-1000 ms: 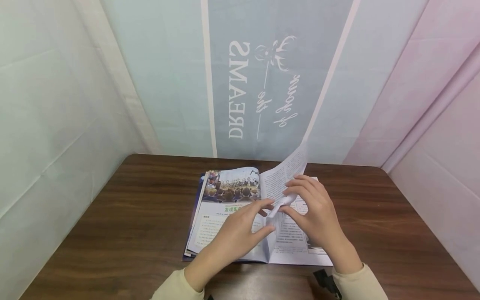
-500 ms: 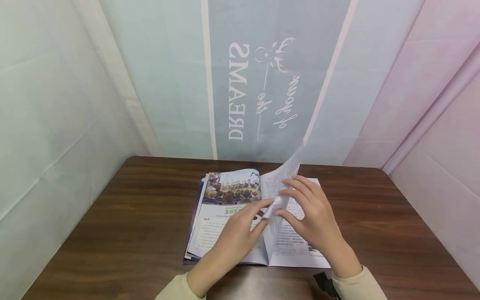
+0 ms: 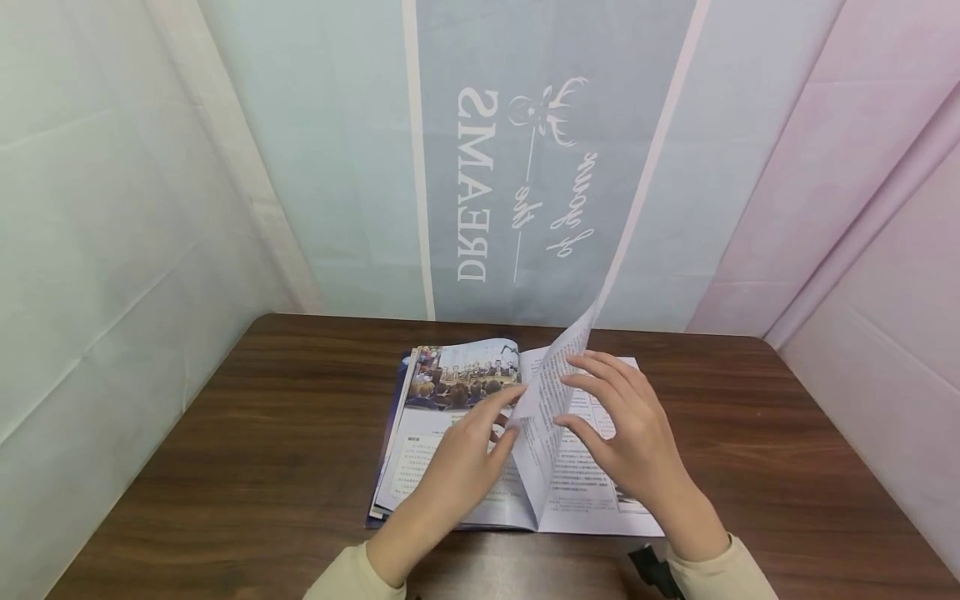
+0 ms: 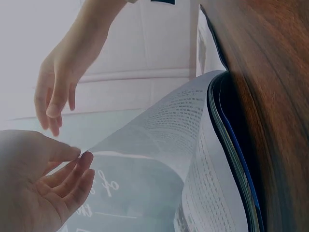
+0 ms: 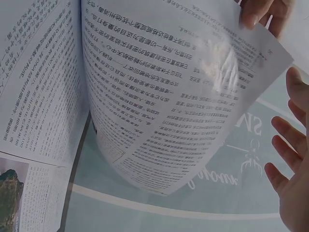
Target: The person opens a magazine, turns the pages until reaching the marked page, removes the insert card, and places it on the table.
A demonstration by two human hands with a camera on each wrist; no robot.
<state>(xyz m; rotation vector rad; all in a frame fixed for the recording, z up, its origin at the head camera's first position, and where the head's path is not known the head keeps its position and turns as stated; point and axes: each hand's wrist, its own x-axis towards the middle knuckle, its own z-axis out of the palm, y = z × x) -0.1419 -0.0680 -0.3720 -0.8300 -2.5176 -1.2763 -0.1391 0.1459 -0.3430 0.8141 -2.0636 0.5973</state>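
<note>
An open magazine (image 3: pixel 438 475) lies on the table, a coloured crowd picture (image 3: pixel 468 375) at the top of its left page. One text-covered page (image 3: pixel 546 400) stands raised and curved over the fold. My left hand (image 3: pixel 467 450) pinches the edge of this page between thumb and fingers, as the left wrist view also shows. Beside the page's other side is my right hand (image 3: pixel 630 417), fingers spread and holding nothing. In the right wrist view a gap shows between the right fingers (image 5: pixel 285 147) and the sheet.
The dark wooden table (image 3: pixel 262 442) extends around the magazine. A pale curtain with mirrored lettering (image 3: pixel 480 183) hangs behind the table, and light fabric walls (image 3: pixel 112 208) rise on both sides. A black strap (image 3: pixel 651 567) shows by the right sleeve.
The raised page has swung left, pulled by my left hand, which now pinches its edge. My right hand's fingers have come away from the page and stay near it.
</note>
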